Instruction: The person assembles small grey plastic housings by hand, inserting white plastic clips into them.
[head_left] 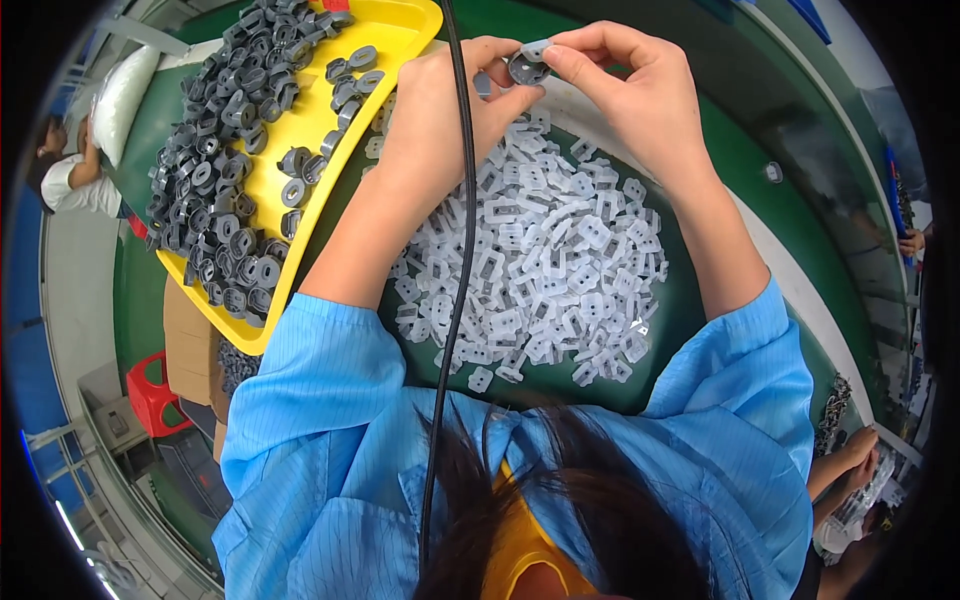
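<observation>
At the far side of the pile, my two hands meet over a dark grey round plastic part (526, 70). My left hand (430, 125) grips it between thumb and fingers. Another small grey piece (483, 85) shows between that hand's fingers. With thumb and forefinger, my right hand (650, 105) pinches a small light grey plastic piece (536, 48) against the top of the round part. Whether the two are joined I cannot tell. Below and between my forearms lies a heap of translucent whitish plastic pieces (550, 250).
A yellow tray (275, 160) at the left holds many dark grey round parts (215, 190). A black cable (466, 200) hangs across the view, over my left hand. The green table (755, 130) bears a small loose part (773, 172) at right. Other people work at both sides.
</observation>
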